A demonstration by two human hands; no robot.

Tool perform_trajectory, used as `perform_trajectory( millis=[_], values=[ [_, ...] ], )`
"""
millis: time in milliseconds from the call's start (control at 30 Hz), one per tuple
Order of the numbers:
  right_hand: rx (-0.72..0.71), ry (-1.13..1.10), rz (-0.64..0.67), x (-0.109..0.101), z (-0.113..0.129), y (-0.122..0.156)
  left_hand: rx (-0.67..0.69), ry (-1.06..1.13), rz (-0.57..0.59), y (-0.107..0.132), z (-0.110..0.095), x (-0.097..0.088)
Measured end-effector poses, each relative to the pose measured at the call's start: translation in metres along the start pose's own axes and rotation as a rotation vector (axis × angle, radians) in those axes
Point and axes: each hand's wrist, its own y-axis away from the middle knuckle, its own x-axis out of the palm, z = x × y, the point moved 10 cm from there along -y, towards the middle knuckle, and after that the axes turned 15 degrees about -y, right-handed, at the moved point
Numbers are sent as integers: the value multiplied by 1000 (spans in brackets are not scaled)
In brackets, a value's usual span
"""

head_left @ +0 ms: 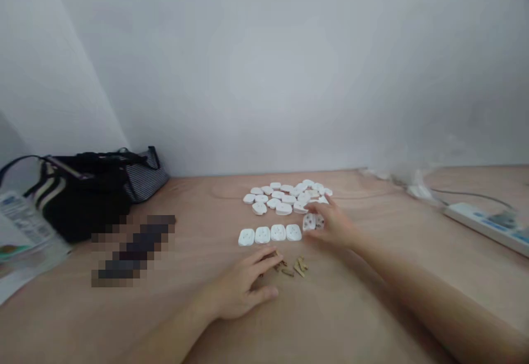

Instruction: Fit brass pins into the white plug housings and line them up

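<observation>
My right hand (336, 226) is curved around a small white plastic housing (313, 222) with dark spots on its face, thumb on the near side and fingers on the far side. To its left, several white rounded-square plastic housings (262, 235) lie in a row. My left hand (250, 284) rests on the table just in front of that row, fingers stretched out and thumb apart. Its fingertips reach over small brass-coloured metal pieces (300, 266), partly hiding some of them. Whether a fingertip presses on any one piece I cannot tell.
Behind the row lies a loose pile of similar white housings (284, 208). A black bag (86, 193) and a clear plastic packet (31, 237) are at the left, near a pixelated dark object (138, 251). A white power strip (487, 226) and crumpled clear plastic (413, 185) are at the right.
</observation>
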Motion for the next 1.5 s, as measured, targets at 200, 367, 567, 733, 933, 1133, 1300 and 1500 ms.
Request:
perform_trajectory(
  millis=[200,367,567,733,933,1133,1300,1500],
  values=[
    [120,-361,5,-6,3,30,10,-34,8,-1,-2,1],
    [175,-459,89,8,5,51,9,-27,-10,-1,-2,0],
    [98,-341,194,20,23,50,4,-16,-14,-1,-3,-1],
    [240,-264,70,16,3,53,10,0,-33,-2,-1,-1],
    [171,-286,191,27,7,55,14,-16,-30,-2,1,2],
    [130,-318,204,21,15,57,-1,-18,-17,-2,0,1],
    [80,-382,88,5,11,57,8,0,-35,-2,1,0],
    [20,-465,-40,-19,-1,44,12,-11,-20,-2,-1,0]
  ],
)
